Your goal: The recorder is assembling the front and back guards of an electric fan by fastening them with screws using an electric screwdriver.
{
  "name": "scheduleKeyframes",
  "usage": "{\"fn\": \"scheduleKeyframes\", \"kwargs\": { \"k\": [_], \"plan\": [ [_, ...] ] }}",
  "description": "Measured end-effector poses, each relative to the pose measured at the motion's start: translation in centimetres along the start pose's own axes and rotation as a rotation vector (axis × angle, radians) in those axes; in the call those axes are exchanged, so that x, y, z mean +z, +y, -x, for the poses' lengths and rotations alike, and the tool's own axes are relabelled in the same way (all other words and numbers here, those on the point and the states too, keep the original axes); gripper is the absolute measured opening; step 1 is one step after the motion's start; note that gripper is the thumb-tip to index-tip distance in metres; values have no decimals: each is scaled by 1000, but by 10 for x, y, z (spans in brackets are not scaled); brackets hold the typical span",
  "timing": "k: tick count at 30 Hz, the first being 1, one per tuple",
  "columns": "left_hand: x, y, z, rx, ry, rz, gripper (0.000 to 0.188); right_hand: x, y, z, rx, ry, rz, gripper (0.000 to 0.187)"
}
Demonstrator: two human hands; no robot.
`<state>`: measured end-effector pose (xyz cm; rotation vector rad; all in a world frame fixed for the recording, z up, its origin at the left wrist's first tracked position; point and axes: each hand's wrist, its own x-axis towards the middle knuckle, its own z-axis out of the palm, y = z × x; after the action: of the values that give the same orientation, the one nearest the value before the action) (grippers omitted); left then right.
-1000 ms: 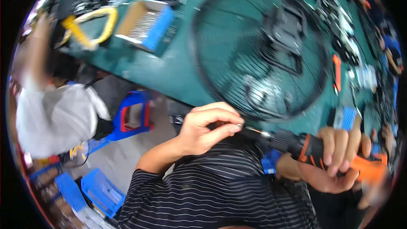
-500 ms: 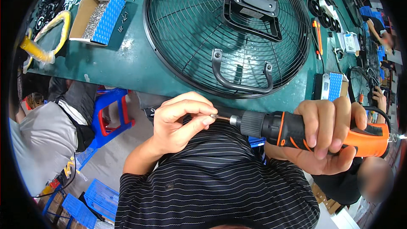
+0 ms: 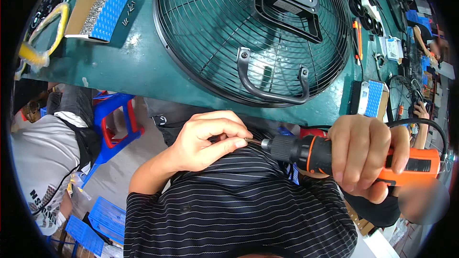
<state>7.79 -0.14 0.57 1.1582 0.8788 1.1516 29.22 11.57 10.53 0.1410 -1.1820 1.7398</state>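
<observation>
My right hand (image 3: 366, 155) is wrapped around an orange and black electric screwdriver (image 3: 313, 154), held level with its bit pointing left. My left hand (image 3: 215, 139) is closed, thumb and forefinger pinching at the tip of the thin bit (image 3: 255, 141). A small metal screw between those fingertips is mostly hidden. Beyond both hands, a round black wire fan guard (image 3: 210, 62) lies on the green table. Near its front edge a curved black handle (image 3: 272, 96) is fixed by a screw at each end. A black bracket housing (image 3: 289, 0) sits on the guard's far part.
On the green table (image 3: 114, 69), a blue-sided carton of screws (image 3: 109, 16) stands left, with loose screws (image 3: 128, 14) beside it. Yellow-wrapped loop (image 3: 60, 28) lies farther left. An orange cutter (image 3: 358, 38) and another small box (image 3: 375, 98) are right. A co-worker (image 3: 52, 148) sits left near a blue stool (image 3: 107, 122).
My left fingertips have closed farther over the screw and bit tip, and both hands have dropped slightly. The screwdriver's cable shows more. The table scene has shifted a little left in view.
</observation>
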Motion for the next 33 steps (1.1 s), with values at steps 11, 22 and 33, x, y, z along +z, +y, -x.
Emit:
{"fn": "scheduleKeyframes", "kwargs": {
  "k": [11, 22, 33],
  "plan": [
    [9, -8, -5, 86, 79, -101, 12, -4, -4, 7, 108, 90, 40, 35],
    [4, -15, -14, 624, 275, -840, 48, -8, 0, 0, 53, -6, 141, 39],
    [9, -23, -27, 449, 549, -1219, 55, 0, 15, -1, 108, -212, 336, 41]
  ]
}}
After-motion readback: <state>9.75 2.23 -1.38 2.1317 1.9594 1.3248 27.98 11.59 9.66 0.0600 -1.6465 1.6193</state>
